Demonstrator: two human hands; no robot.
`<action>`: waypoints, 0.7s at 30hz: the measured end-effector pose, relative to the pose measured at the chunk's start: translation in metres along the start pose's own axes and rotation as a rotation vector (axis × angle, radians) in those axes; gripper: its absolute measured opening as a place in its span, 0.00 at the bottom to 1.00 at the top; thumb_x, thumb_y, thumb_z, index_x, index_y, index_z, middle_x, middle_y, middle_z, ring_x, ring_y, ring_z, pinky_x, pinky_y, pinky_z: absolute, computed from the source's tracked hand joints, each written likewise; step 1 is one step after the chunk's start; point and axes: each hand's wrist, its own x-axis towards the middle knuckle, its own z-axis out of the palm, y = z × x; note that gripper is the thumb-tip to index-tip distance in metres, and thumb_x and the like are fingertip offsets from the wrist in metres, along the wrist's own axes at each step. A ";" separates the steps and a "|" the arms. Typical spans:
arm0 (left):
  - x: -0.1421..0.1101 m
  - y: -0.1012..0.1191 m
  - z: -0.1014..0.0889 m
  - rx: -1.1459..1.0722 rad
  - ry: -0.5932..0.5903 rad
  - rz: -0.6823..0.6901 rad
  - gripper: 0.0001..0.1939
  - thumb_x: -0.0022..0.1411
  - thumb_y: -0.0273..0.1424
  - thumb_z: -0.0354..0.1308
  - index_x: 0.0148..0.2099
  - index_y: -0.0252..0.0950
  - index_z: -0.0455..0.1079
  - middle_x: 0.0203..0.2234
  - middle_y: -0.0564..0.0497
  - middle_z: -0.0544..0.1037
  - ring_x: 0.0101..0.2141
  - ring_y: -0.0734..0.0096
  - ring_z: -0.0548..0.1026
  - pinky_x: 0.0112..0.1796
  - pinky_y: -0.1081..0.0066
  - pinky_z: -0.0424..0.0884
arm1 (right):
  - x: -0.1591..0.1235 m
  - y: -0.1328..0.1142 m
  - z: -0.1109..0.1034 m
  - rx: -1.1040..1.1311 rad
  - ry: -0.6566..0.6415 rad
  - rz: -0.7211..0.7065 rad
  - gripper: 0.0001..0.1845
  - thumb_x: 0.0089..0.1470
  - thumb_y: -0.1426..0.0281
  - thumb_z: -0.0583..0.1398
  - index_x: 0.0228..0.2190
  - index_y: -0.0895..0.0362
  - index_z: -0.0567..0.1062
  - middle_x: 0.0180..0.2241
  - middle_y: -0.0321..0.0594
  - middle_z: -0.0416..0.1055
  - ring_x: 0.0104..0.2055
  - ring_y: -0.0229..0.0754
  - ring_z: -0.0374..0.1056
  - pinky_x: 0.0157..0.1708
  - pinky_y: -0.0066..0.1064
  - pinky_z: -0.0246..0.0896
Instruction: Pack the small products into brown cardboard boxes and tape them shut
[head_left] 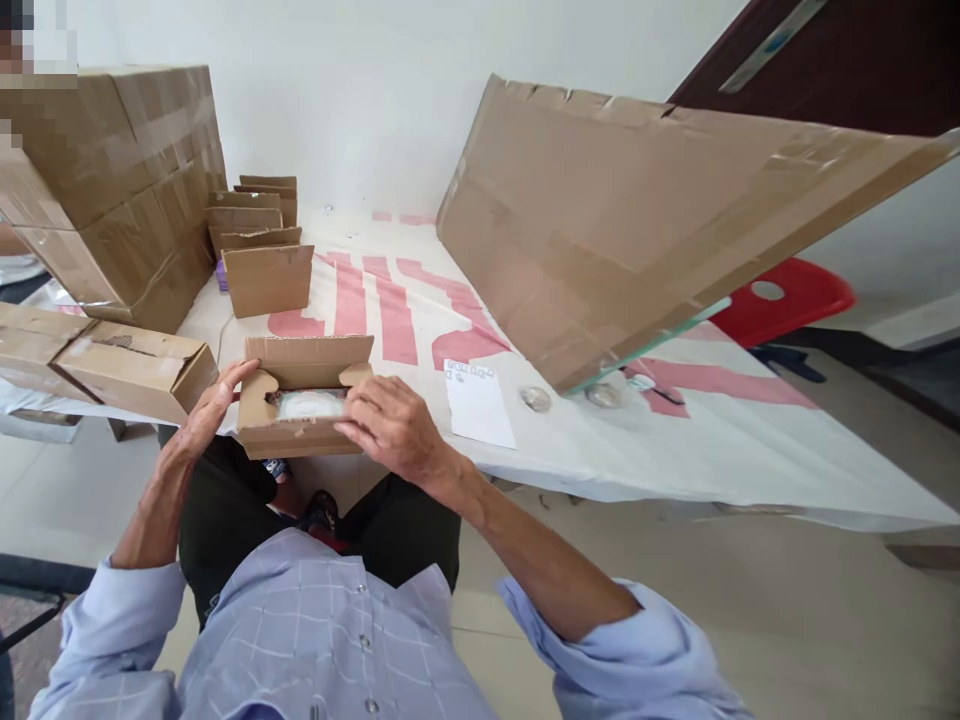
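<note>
A small open cardboard box (300, 440) sits at the near edge of the table, its back flap raised upright. Inside lies something white in clear plastic wrapping (309, 404); its kind does not show. My left hand (206, 410) grips the box's left side, fingers along the upper corner. With curled fingers, my right hand (397, 425) closes on the right front corner of the box, beside the wrapped item. The tips of the right fingers are partly hidden.
Large taped cartons (142, 180) are stacked at the left, with longer boxes (135, 360) before them. Several open boxes (268, 280) stand in a row. A big cardboard sheet (600, 220) leans at the right. White paper (480, 405), tape rolls (536, 399) and scissors (660, 390) lie on the table.
</note>
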 end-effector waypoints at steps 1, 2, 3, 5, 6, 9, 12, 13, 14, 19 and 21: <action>0.000 -0.001 0.001 -0.048 -0.003 -0.011 0.41 0.74 0.63 0.36 0.74 0.50 0.68 0.74 0.44 0.65 0.72 0.41 0.66 0.65 0.43 0.72 | -0.004 -0.007 -0.003 -0.015 -0.003 -0.050 0.09 0.71 0.70 0.62 0.35 0.54 0.78 0.39 0.45 0.78 0.44 0.48 0.71 0.46 0.41 0.64; -0.001 -0.002 0.002 -0.092 -0.014 -0.020 0.39 0.73 0.64 0.42 0.74 0.52 0.68 0.75 0.45 0.64 0.73 0.40 0.65 0.66 0.43 0.72 | -0.009 -0.013 -0.004 -0.019 -0.012 -0.090 0.09 0.71 0.69 0.62 0.35 0.54 0.78 0.39 0.45 0.77 0.44 0.48 0.71 0.47 0.41 0.64; -0.001 -0.001 0.003 -0.117 -0.028 -0.024 0.41 0.69 0.65 0.52 0.74 0.52 0.68 0.75 0.46 0.63 0.73 0.38 0.64 0.67 0.42 0.70 | -0.013 -0.018 -0.004 -0.012 -0.021 -0.115 0.10 0.71 0.68 0.62 0.34 0.54 0.77 0.39 0.45 0.77 0.43 0.48 0.70 0.47 0.41 0.64; -0.003 0.000 0.004 -0.085 -0.066 -0.022 0.53 0.55 0.65 0.69 0.76 0.50 0.65 0.76 0.43 0.60 0.74 0.32 0.60 0.69 0.40 0.66 | -0.020 -0.025 -0.003 0.041 -0.036 -0.117 0.13 0.71 0.63 0.63 0.34 0.54 0.77 0.38 0.45 0.77 0.43 0.48 0.70 0.47 0.41 0.65; -0.003 0.002 0.004 -0.055 -0.085 -0.020 0.60 0.49 0.64 0.74 0.77 0.47 0.62 0.76 0.41 0.58 0.74 0.30 0.59 0.70 0.39 0.64 | -0.022 -0.027 -0.001 0.083 -0.043 -0.098 0.13 0.71 0.62 0.63 0.33 0.54 0.77 0.38 0.45 0.77 0.43 0.48 0.70 0.47 0.41 0.66; -0.008 0.005 0.005 0.009 -0.110 -0.008 0.68 0.43 0.62 0.78 0.79 0.43 0.58 0.77 0.36 0.54 0.75 0.28 0.55 0.71 0.37 0.61 | -0.022 -0.026 0.005 0.232 -0.074 -0.020 0.12 0.71 0.67 0.61 0.32 0.53 0.77 0.38 0.44 0.77 0.44 0.48 0.71 0.50 0.42 0.69; -0.011 0.008 0.007 0.030 -0.100 0.004 0.68 0.44 0.62 0.79 0.80 0.44 0.57 0.77 0.36 0.54 0.76 0.28 0.54 0.71 0.36 0.62 | -0.014 -0.020 0.007 0.303 -0.119 0.074 0.14 0.71 0.71 0.59 0.31 0.53 0.76 0.36 0.43 0.77 0.42 0.46 0.72 0.49 0.40 0.70; -0.012 0.009 0.008 0.030 -0.096 -0.001 0.68 0.44 0.62 0.79 0.80 0.44 0.57 0.76 0.36 0.54 0.76 0.28 0.54 0.70 0.36 0.62 | -0.011 -0.018 0.007 0.311 -0.139 0.103 0.13 0.71 0.71 0.59 0.32 0.53 0.76 0.36 0.43 0.76 0.42 0.46 0.72 0.48 0.39 0.70; -0.012 0.009 0.009 0.028 -0.094 -0.008 0.68 0.44 0.62 0.78 0.80 0.44 0.57 0.77 0.36 0.53 0.76 0.28 0.54 0.70 0.37 0.63 | -0.008 -0.016 0.007 0.321 -0.167 0.131 0.12 0.71 0.71 0.59 0.33 0.54 0.77 0.37 0.43 0.76 0.42 0.45 0.73 0.47 0.37 0.70; -0.009 0.010 0.011 0.025 -0.080 -0.029 0.67 0.45 0.63 0.77 0.79 0.43 0.58 0.76 0.37 0.54 0.76 0.30 0.55 0.69 0.40 0.66 | 0.007 0.001 0.006 0.358 -0.331 0.271 0.08 0.69 0.70 0.61 0.38 0.55 0.80 0.41 0.42 0.77 0.41 0.42 0.73 0.45 0.35 0.68; -0.007 0.010 0.012 0.019 -0.081 -0.038 0.66 0.45 0.63 0.77 0.79 0.43 0.58 0.76 0.37 0.53 0.76 0.30 0.55 0.69 0.40 0.67 | 0.013 0.009 0.007 0.364 -0.372 0.319 0.07 0.68 0.71 0.61 0.40 0.55 0.81 0.41 0.42 0.77 0.38 0.41 0.71 0.43 0.35 0.66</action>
